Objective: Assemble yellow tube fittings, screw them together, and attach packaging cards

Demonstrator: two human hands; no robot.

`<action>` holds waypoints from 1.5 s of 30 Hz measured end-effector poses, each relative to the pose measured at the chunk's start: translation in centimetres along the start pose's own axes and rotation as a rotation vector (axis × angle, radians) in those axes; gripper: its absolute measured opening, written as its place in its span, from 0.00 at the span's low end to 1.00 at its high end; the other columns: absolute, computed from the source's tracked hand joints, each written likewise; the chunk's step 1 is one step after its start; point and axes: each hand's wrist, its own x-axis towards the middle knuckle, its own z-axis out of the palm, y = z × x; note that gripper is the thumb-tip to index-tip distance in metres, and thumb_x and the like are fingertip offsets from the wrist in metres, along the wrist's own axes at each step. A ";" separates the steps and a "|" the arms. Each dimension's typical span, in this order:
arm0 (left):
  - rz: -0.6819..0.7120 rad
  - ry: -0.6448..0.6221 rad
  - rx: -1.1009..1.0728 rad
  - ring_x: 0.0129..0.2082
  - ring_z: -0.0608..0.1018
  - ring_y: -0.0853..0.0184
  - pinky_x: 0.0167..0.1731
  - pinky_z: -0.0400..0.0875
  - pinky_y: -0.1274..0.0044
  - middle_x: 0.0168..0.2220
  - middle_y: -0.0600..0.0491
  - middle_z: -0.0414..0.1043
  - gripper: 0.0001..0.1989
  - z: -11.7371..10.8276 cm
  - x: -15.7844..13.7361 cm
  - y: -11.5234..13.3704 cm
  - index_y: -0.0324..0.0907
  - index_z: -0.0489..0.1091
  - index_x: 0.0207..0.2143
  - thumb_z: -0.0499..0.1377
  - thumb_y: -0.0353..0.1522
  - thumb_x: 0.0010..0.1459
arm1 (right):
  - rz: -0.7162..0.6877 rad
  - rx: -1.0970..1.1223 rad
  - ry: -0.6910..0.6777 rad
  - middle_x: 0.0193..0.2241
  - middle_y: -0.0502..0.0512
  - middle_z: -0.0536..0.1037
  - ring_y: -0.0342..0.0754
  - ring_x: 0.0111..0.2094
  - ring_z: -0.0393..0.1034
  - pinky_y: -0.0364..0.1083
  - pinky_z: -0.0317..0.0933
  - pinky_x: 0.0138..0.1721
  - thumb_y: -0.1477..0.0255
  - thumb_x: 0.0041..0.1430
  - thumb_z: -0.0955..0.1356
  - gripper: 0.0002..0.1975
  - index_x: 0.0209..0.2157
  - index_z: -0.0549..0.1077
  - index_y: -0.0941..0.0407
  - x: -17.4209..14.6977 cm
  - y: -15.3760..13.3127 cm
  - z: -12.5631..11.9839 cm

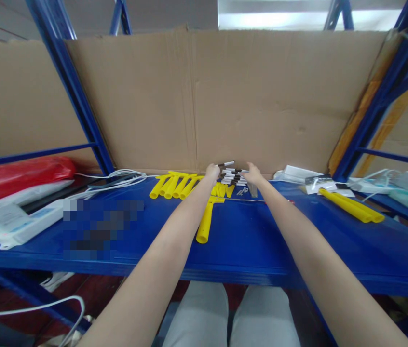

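Note:
At the back of the blue shelf, my left hand (212, 171) is closed around the dark end of a slim white-and-dark stick (228, 163), which looks like a marker. My right hand (253, 172) reaches to the right end of a pile of similar sticks (233, 178), its fingers apart. Small yellow pieces (220, 190) lie just in front of the pile. Closer to me is a yellow T-shaped handle (205, 224). A thin metal rod (242, 199) runs behind my right forearm, where some red shows. Left of my left hand, several yellow T-shaped handles (173, 186) lie side by side.
Two yellow tubes (352, 205) and white packets (296, 174) lie on the right. A white power strip (30, 224), coiled white cable (128, 178) and red bag (26, 176) are on the left. Cardboard (243, 96) backs the shelf, between blue posts (70, 82).

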 end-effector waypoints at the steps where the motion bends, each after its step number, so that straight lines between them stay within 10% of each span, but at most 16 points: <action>1: -0.019 0.027 0.004 0.49 0.77 0.59 0.44 0.73 0.70 0.48 0.41 0.75 0.13 -0.1 -0.2 0.3 0.36 0.72 0.48 0.54 0.25 0.63 | -0.011 0.021 0.018 0.63 0.70 0.65 0.63 0.66 0.57 0.63 0.53 0.64 0.77 0.53 0.68 0.33 0.62 0.65 0.61 0.1 0.2 0.0; 9: 0.049 0.099 -0.071 0.49 0.78 0.66 0.44 0.72 0.78 0.48 0.50 0.78 0.20 -0.6 -2.4 2.2 0.43 0.74 0.47 0.51 0.20 0.56 | -0.165 0.419 0.228 0.51 0.64 0.78 0.56 0.56 0.69 0.59 0.58 0.60 0.67 0.60 0.65 0.16 0.48 0.74 0.58 -0.1 0.3 0.4; 17: 0.026 -0.066 -0.132 0.40 0.80 0.69 0.36 0.72 0.80 0.47 0.47 0.79 0.29 -0.6 -5.3 2.0 0.39 0.66 0.59 0.54 0.19 0.54 | -0.115 0.795 0.149 0.43 0.59 0.78 0.51 0.41 0.76 0.54 0.69 0.47 0.59 0.57 0.67 0.18 0.43 0.74 0.57 -1.9 -0.2 1.4; 33: 0.179 -0.189 -0.045 0.54 0.77 0.61 0.54 0.71 0.71 0.53 0.44 0.77 0.27 -4.9 -10.9 1.9 0.36 0.67 0.60 0.58 0.20 0.57 | -0.478 0.521 0.225 0.54 0.66 0.73 0.57 0.55 0.69 0.58 0.65 0.56 0.59 0.57 0.68 0.22 0.50 0.71 0.56 -6.1 -0.2 0.1; 45: 0.203 -0.233 0.015 0.50 0.79 0.62 0.49 0.72 0.73 0.51 0.42 0.78 0.28 -4.0 -10.7 0.9 0.36 0.71 0.54 0.56 0.18 0.49 | -0.166 0.821 0.144 0.38 0.55 0.77 0.51 0.41 0.76 0.54 0.71 0.47 0.68 0.56 0.70 0.21 0.51 0.67 0.54 -6.2 -0.7 -0.2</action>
